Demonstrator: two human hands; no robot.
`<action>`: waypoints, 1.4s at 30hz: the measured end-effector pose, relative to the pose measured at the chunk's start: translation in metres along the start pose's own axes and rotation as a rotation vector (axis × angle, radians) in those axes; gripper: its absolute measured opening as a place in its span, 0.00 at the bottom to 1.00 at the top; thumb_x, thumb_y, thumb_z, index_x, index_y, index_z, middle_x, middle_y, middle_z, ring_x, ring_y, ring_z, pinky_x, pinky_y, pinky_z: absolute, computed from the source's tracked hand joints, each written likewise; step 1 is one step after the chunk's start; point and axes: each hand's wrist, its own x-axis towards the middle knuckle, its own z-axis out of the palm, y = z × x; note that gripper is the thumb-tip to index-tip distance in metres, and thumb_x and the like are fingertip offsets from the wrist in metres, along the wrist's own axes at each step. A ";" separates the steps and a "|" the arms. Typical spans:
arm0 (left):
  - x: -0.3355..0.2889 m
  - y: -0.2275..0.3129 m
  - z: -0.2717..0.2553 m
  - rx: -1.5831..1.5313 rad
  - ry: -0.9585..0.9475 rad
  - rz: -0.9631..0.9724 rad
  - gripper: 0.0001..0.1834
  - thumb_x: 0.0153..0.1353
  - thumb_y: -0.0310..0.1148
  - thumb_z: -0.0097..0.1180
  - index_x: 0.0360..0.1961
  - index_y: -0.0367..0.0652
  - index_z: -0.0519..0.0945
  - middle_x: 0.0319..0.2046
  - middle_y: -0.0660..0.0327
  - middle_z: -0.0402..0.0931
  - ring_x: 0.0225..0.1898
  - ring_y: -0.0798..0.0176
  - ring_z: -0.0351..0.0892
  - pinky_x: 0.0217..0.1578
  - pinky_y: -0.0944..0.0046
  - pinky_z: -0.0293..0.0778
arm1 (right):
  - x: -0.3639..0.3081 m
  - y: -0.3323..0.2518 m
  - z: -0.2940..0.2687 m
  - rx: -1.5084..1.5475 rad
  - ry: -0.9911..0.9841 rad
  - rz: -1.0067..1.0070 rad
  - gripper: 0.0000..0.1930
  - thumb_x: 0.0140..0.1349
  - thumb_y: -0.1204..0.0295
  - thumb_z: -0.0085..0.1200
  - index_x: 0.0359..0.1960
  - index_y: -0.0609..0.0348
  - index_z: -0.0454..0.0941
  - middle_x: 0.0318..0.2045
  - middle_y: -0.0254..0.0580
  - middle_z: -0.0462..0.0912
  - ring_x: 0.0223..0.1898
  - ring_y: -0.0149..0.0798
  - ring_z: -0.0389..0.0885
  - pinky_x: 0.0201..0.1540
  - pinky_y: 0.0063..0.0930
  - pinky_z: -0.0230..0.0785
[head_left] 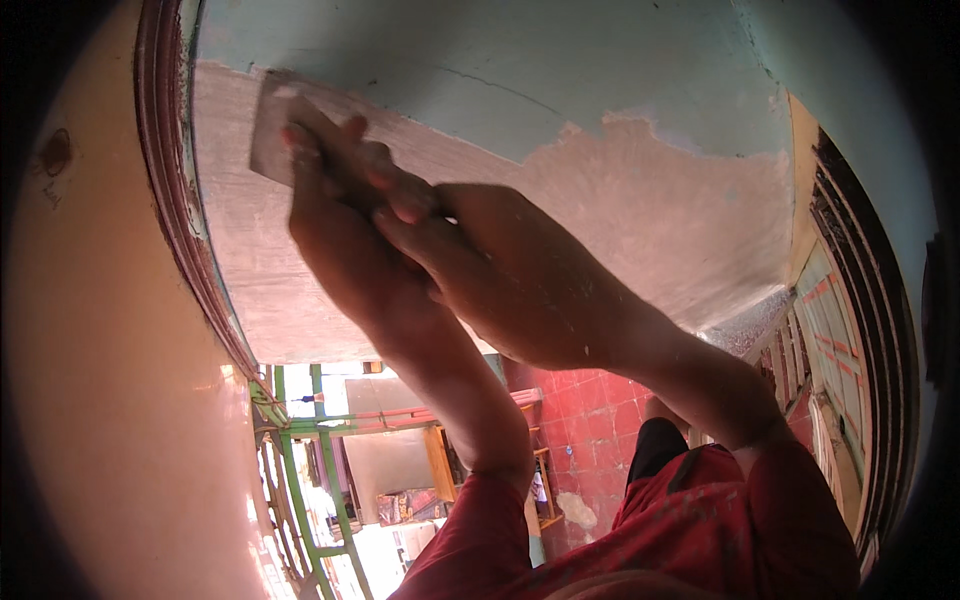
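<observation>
Both arms reach up to a wall-like surface with pale blue-green paint (450, 110) and a bare pinkish-white area (650, 220) with a ragged border. A flat, wide-bladed scraper (268, 135) lies against this surface near its left edge, on the paint border. My left hand (335, 225) is closed round the scraper's handle, fingers close behind the blade. My right hand (460, 235) is closed too, its fingers overlapping my left hand and the handle's rear part. Most of the handle is hidden by the hands.
A dark red moulded frame (170, 150) borders the surface on the left, beside a cream wall (110, 300). Dark slatted woodwork (860, 260) stands right. Below are a red tiled floor (600, 410), a green railing (300, 480) and a wooden ladder-like piece (440, 465).
</observation>
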 end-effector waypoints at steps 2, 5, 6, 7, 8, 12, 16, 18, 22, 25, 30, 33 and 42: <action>-0.004 -0.003 0.000 0.069 0.035 0.005 0.23 0.73 0.51 0.43 0.45 0.38 0.69 0.17 0.65 0.67 0.11 0.69 0.61 0.13 0.68 0.62 | -0.008 0.012 0.002 0.046 0.047 -0.033 0.22 0.73 0.60 0.41 0.32 0.69 0.76 0.19 0.47 0.75 0.24 0.38 0.73 0.32 0.37 0.65; 0.002 0.000 0.003 0.054 0.008 0.025 0.22 0.73 0.51 0.43 0.45 0.38 0.69 0.17 0.66 0.67 0.12 0.69 0.62 0.13 0.69 0.61 | 0.006 0.007 -0.004 -0.207 -0.003 -0.159 0.23 0.73 0.59 0.39 0.32 0.69 0.75 0.19 0.49 0.75 0.25 0.41 0.74 0.34 0.37 0.66; 0.018 0.013 -0.004 -0.027 -0.061 0.030 0.22 0.73 0.50 0.43 0.45 0.38 0.70 0.17 0.65 0.67 0.12 0.69 0.62 0.14 0.69 0.61 | 0.013 0.003 0.002 -0.211 0.028 -0.245 0.23 0.73 0.59 0.39 0.32 0.69 0.75 0.20 0.50 0.76 0.25 0.42 0.74 0.34 0.37 0.66; 0.028 0.023 -0.011 -0.108 -0.129 0.035 0.22 0.73 0.50 0.43 0.45 0.38 0.70 0.17 0.65 0.66 0.12 0.69 0.62 0.14 0.69 0.61 | 0.021 -0.003 0.010 -0.214 0.058 -0.332 0.23 0.73 0.58 0.39 0.32 0.70 0.75 0.21 0.51 0.76 0.26 0.43 0.75 0.34 0.38 0.66; 0.029 0.029 -0.009 -0.087 -0.145 0.051 0.23 0.73 0.51 0.43 0.45 0.38 0.69 0.18 0.65 0.66 0.12 0.69 0.62 0.15 0.69 0.61 | 0.024 -0.006 0.010 -0.196 0.065 -0.349 0.23 0.73 0.58 0.39 0.33 0.69 0.75 0.21 0.51 0.77 0.26 0.43 0.75 0.35 0.38 0.66; 0.011 0.019 -0.012 0.044 -0.172 -0.017 0.24 0.73 0.52 0.43 0.46 0.37 0.69 0.16 0.65 0.66 0.11 0.69 0.61 0.14 0.68 0.63 | 0.014 -0.011 0.005 -0.044 0.012 -0.217 0.22 0.72 0.58 0.39 0.34 0.68 0.76 0.23 0.52 0.77 0.27 0.44 0.76 0.35 0.37 0.67; 0.011 0.021 -0.004 0.047 -0.092 -0.001 0.24 0.73 0.52 0.43 0.47 0.37 0.69 0.16 0.65 0.65 0.11 0.68 0.63 0.13 0.68 0.62 | 0.012 -0.005 0.007 0.004 -0.024 -0.101 0.21 0.73 0.58 0.40 0.38 0.67 0.76 0.24 0.50 0.79 0.28 0.42 0.77 0.36 0.36 0.68; 0.019 0.031 -0.008 -0.050 -0.090 -0.013 0.24 0.73 0.52 0.43 0.46 0.37 0.69 0.16 0.65 0.65 0.11 0.68 0.63 0.12 0.68 0.62 | 0.014 -0.004 0.014 0.048 0.039 -0.171 0.21 0.73 0.59 0.40 0.39 0.68 0.76 0.24 0.49 0.79 0.29 0.41 0.78 0.36 0.36 0.68; 0.013 0.014 -0.005 0.036 -0.052 0.009 0.23 0.73 0.52 0.43 0.43 0.40 0.71 0.16 0.67 0.64 0.11 0.69 0.62 0.12 0.69 0.61 | 0.008 0.001 0.009 0.064 0.007 -0.079 0.22 0.73 0.59 0.40 0.38 0.70 0.76 0.24 0.51 0.79 0.29 0.42 0.78 0.36 0.36 0.68; 0.010 0.023 0.001 0.032 -0.109 -0.022 0.23 0.73 0.52 0.42 0.42 0.40 0.71 0.16 0.68 0.63 0.11 0.70 0.61 0.13 0.69 0.61 | 0.011 -0.005 0.001 0.084 -0.020 -0.135 0.23 0.73 0.58 0.39 0.36 0.70 0.76 0.24 0.52 0.78 0.30 0.41 0.78 0.36 0.36 0.68; 0.030 0.041 -0.002 0.032 -0.161 0.079 0.23 0.74 0.52 0.41 0.43 0.40 0.72 0.16 0.67 0.63 0.12 0.71 0.61 0.15 0.70 0.61 | 0.020 -0.025 0.006 0.002 -0.020 -0.114 0.24 0.72 0.59 0.39 0.32 0.72 0.77 0.21 0.52 0.78 0.25 0.43 0.77 0.34 0.38 0.67; 0.022 0.034 -0.006 0.071 -0.132 0.024 0.23 0.74 0.52 0.41 0.43 0.39 0.72 0.17 0.67 0.63 0.13 0.71 0.60 0.15 0.69 0.60 | 0.017 -0.013 0.014 0.048 0.055 -0.188 0.25 0.72 0.58 0.40 0.30 0.72 0.77 0.18 0.52 0.77 0.23 0.45 0.76 0.32 0.39 0.67; 0.028 0.029 -0.007 -0.008 -0.205 0.040 0.24 0.74 0.53 0.40 0.44 0.39 0.70 0.15 0.67 0.62 0.10 0.71 0.60 0.13 0.70 0.60 | 0.017 -0.014 0.006 -0.070 -0.015 -0.140 0.25 0.72 0.56 0.39 0.36 0.71 0.76 0.27 0.57 0.79 0.31 0.45 0.78 0.38 0.39 0.68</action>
